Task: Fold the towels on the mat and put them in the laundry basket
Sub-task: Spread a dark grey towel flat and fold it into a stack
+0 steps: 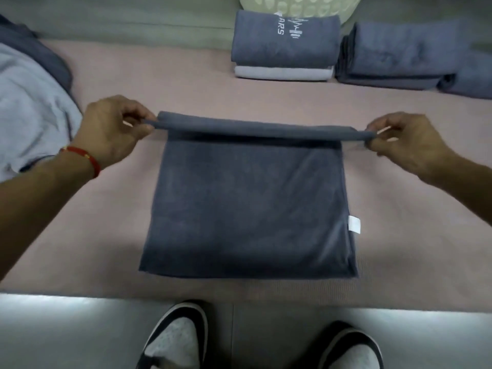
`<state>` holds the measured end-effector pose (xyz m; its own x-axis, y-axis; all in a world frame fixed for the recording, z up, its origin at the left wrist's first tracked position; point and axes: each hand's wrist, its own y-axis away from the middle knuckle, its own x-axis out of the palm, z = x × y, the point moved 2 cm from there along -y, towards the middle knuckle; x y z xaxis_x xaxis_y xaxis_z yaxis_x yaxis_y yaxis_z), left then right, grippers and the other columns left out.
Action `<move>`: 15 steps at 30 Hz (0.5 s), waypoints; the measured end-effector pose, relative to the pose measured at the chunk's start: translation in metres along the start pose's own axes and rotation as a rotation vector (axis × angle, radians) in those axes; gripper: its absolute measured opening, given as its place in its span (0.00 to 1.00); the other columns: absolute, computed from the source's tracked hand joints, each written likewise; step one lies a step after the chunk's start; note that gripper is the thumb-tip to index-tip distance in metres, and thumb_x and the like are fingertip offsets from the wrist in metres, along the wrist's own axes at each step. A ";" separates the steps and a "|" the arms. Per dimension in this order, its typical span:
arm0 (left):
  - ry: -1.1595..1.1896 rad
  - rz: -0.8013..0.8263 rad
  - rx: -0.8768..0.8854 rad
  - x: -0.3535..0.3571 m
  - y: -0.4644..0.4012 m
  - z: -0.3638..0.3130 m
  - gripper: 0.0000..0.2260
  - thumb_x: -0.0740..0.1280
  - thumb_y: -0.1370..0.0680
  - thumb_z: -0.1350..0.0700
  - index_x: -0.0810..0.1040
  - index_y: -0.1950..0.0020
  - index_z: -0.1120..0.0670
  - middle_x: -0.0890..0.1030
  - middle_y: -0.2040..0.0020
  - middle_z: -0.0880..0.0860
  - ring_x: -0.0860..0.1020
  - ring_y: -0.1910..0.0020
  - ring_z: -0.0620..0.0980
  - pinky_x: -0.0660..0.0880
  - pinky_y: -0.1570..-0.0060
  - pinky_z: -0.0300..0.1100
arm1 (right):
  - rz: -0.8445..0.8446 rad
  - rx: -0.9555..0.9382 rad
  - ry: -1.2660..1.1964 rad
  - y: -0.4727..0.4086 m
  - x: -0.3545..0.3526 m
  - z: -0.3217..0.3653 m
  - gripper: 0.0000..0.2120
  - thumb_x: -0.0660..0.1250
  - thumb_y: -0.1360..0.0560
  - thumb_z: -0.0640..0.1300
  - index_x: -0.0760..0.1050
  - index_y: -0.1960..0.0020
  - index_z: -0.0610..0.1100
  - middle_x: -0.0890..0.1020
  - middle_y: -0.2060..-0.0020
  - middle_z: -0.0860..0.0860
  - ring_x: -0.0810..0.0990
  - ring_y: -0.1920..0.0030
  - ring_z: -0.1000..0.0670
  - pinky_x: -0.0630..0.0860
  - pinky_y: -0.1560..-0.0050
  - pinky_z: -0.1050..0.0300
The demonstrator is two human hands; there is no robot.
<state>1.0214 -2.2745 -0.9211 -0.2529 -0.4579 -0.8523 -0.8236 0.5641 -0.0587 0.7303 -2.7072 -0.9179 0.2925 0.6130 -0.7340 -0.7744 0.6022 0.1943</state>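
Here a dark grey towel (249,206) is spread flat on the pink mat (111,230), its far edge lifted and rolled over into a fold whose long axis runs left to right. A white tag (354,224) is seen on its right side. The fold's left end is pinched by the left hand (111,131), thumb against curled fingers, a red band (87,159) worn at the wrist — the right end is pinched likewise by the right hand (404,143). Both forearms are angled in from the sides. Farther back, 2 folded stacks (285,43) (399,55) are set before a pale green basket (298,6). Loose towels (29,102) are heaped at left.
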 end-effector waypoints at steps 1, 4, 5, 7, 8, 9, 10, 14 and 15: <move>-0.016 -0.003 0.021 0.000 0.021 -0.003 0.09 0.74 0.26 0.60 0.82 0.53 0.45 0.80 0.59 0.45 0.76 0.63 0.32 0.74 0.52 0.33 | 0.013 -0.089 0.086 0.016 0.001 -0.005 0.12 0.76 0.30 0.31 0.82 0.53 0.45 0.82 0.54 0.46 0.81 0.60 0.49 0.80 0.52 0.60; 0.074 0.014 0.067 -0.001 0.084 -0.007 0.14 0.75 0.27 0.63 0.82 0.52 0.44 0.78 0.57 0.43 0.78 0.61 0.38 0.76 0.52 0.32 | 0.058 -0.290 0.173 0.070 0.013 -0.022 0.12 0.77 0.33 0.27 0.82 0.55 0.39 0.79 0.53 0.44 0.79 0.59 0.52 0.75 0.55 0.72; 0.091 0.023 0.077 0.000 0.104 -0.005 0.14 0.76 0.28 0.65 0.82 0.52 0.45 0.78 0.57 0.45 0.78 0.62 0.40 0.76 0.53 0.31 | 0.073 -0.305 0.156 0.088 0.017 -0.028 0.12 0.77 0.34 0.25 0.81 0.56 0.37 0.78 0.54 0.44 0.79 0.59 0.53 0.74 0.57 0.73; 0.071 0.024 0.098 0.004 0.141 -0.002 0.12 0.76 0.29 0.67 0.85 0.52 0.52 0.78 0.57 0.50 0.77 0.62 0.42 0.73 0.54 0.27 | 0.123 -0.293 0.085 0.119 0.026 -0.039 0.13 0.75 0.34 0.23 0.81 0.56 0.37 0.77 0.55 0.45 0.78 0.59 0.55 0.74 0.59 0.73; 0.055 0.023 0.104 0.006 0.158 -0.002 0.11 0.77 0.30 0.68 0.86 0.52 0.54 0.78 0.57 0.51 0.76 0.61 0.41 0.71 0.54 0.25 | 0.156 -0.282 0.073 0.133 0.031 -0.044 0.13 0.74 0.33 0.22 0.81 0.56 0.38 0.77 0.55 0.46 0.78 0.59 0.56 0.74 0.59 0.71; 0.046 0.022 0.095 0.008 0.173 -0.002 0.11 0.77 0.30 0.68 0.87 0.52 0.56 0.78 0.57 0.52 0.76 0.61 0.41 0.70 0.54 0.23 | 0.175 -0.283 0.085 0.145 0.035 -0.048 0.14 0.74 0.33 0.23 0.81 0.56 0.39 0.77 0.55 0.47 0.78 0.59 0.55 0.74 0.59 0.70; 0.051 0.017 0.077 0.011 0.187 0.000 0.11 0.77 0.31 0.68 0.87 0.52 0.56 0.78 0.57 0.52 0.76 0.62 0.41 0.69 0.55 0.23 | 0.185 -0.300 0.091 0.155 0.038 -0.052 0.15 0.75 0.33 0.23 0.81 0.56 0.41 0.77 0.54 0.48 0.77 0.59 0.54 0.74 0.60 0.69; 0.043 0.042 -0.002 0.020 0.225 0.008 0.12 0.78 0.31 0.67 0.88 0.51 0.54 0.78 0.56 0.49 0.75 0.62 0.42 0.69 0.56 0.24 | 0.217 -0.303 0.128 0.186 0.046 -0.061 0.17 0.76 0.35 0.23 0.81 0.57 0.44 0.76 0.55 0.51 0.77 0.60 0.52 0.72 0.61 0.71; 0.029 0.068 0.002 0.022 0.232 0.009 0.12 0.78 0.31 0.67 0.88 0.52 0.54 0.78 0.56 0.49 0.75 0.61 0.41 0.68 0.55 0.23 | 0.232 -0.293 0.145 0.190 0.046 -0.062 0.17 0.77 0.34 0.25 0.82 0.57 0.45 0.76 0.56 0.52 0.77 0.60 0.51 0.72 0.60 0.70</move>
<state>0.8298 -2.1475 -0.9584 -0.3225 -0.4381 -0.8391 -0.8033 0.5956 -0.0022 0.5616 -2.5961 -0.9555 0.0251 0.6240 -0.7810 -0.9439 0.2720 0.1870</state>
